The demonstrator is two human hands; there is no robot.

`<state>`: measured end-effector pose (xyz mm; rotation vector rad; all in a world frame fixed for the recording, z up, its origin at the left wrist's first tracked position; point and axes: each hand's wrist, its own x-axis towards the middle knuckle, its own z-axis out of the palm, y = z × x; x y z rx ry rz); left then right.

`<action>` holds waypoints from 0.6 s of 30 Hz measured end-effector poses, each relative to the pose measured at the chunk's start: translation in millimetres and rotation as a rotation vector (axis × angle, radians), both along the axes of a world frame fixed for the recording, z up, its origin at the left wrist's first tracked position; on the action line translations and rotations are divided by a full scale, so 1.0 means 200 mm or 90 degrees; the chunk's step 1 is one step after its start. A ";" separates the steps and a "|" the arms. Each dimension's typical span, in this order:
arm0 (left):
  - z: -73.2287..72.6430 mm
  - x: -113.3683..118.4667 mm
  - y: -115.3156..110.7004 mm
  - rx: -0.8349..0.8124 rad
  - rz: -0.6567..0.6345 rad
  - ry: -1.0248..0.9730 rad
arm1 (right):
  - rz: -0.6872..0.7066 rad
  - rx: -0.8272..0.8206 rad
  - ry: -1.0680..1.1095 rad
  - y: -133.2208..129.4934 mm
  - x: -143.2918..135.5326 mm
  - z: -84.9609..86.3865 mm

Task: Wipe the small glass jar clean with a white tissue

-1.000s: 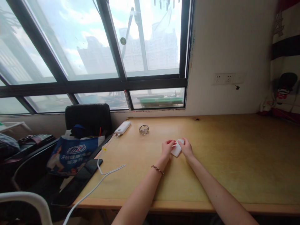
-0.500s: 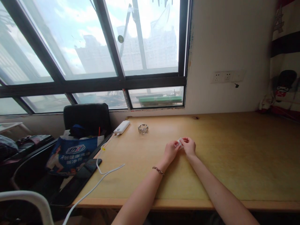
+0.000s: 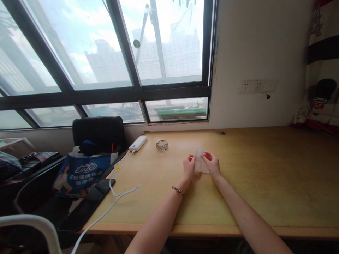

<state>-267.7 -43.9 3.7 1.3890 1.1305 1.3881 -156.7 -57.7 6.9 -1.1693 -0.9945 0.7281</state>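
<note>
A thin white tissue (image 3: 200,165) is stretched between my two hands, a little above the wooden table (image 3: 254,190). My left hand (image 3: 189,165) pinches its left edge, fingers closed. On the other side my right hand (image 3: 212,163) grips the tissue's upper right part between thumb and fingers. The sheet looks partly unfolded, with creases in it. Left of the hands, toward the window, lies a silver openwork bracelet (image 3: 162,145), touched by neither hand.
A white power bank (image 3: 138,144) with a white cable (image 3: 106,211) lies along the table's left edge. A black phone-like slab (image 3: 88,204) juts over that edge. Beyond it, a blue bag (image 3: 82,173) rests on a black chair (image 3: 97,132). The window (image 3: 169,42) and wall sockets (image 3: 256,86) are behind.
The tissue was a small bunched piece between my fingertips; now it is opened into a wider sheet. My left hand has shifted slightly left, and my hands are farther apart.
</note>
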 end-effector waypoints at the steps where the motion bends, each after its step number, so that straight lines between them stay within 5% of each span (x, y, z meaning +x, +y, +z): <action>1: 0.00 0.00 0.00 -0.025 -0.009 -0.042 | 0.016 0.000 -0.024 -0.01 -0.01 0.00; 10: 0.05 0.01 -0.04 -0.130 -0.100 -0.248 | -0.005 -0.021 -0.111 -0.03 0.00 0.01; 18: 0.05 0.01 -0.03 -0.152 -0.084 -0.296 | -0.054 -0.017 -0.090 -0.02 0.01 0.00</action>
